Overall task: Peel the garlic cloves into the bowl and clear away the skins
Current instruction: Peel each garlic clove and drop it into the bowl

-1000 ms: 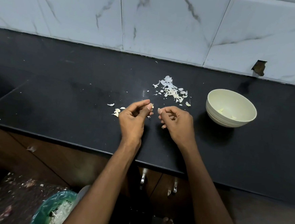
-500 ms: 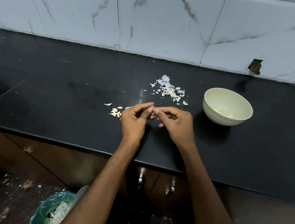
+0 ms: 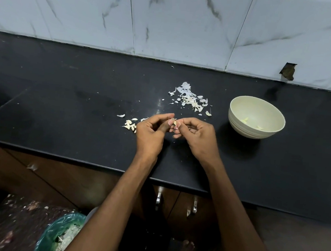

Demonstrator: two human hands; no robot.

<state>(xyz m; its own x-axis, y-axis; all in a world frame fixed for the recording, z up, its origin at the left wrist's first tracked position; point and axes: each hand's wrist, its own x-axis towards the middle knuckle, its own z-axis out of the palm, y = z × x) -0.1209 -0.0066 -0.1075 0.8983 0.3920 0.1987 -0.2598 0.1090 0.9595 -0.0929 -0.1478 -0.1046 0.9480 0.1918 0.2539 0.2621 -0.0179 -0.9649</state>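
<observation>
Left hand [image 3: 150, 132] and right hand [image 3: 196, 136] are both pinching one garlic clove [image 3: 174, 123] left of the bowl [image 3: 256, 117], likely keeping skins [image 3: 190, 99] outside it.

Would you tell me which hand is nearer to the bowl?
Right. The right hand sits just left of the bowl, apart from it; the left hand lies beyond the right, farther away.

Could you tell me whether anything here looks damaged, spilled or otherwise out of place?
Yes: a ragged hole is broken in the wall tile behind the bowl, exposing dark material. Garlic skins lie scattered on the countertop, and scraps litter the floor beside the bin.
</observation>
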